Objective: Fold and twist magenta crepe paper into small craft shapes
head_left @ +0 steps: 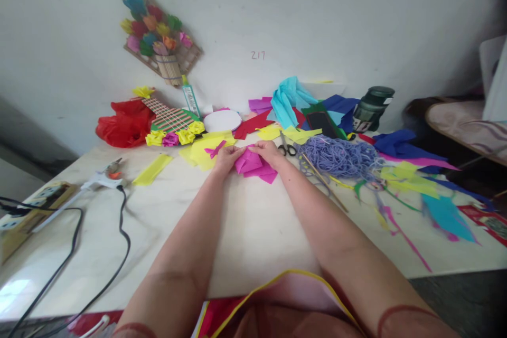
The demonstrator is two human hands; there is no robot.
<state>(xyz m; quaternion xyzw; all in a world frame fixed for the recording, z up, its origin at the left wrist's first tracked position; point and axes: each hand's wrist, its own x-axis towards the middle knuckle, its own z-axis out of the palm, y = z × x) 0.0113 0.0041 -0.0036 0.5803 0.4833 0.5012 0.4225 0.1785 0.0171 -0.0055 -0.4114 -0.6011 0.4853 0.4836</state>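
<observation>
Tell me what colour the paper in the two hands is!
The paper is bright magenta, a purplish pink, seen in the head view.

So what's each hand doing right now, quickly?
Left hand: closed, pinching the magenta paper.
Right hand: closed, also pinching the magenta paper.

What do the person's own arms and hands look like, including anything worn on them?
The left hand and right hand are bare, with no glove or watch visible. Both forearms are uncovered; reddish-brown sleeves begin near the picture's bottom edge.
</observation>
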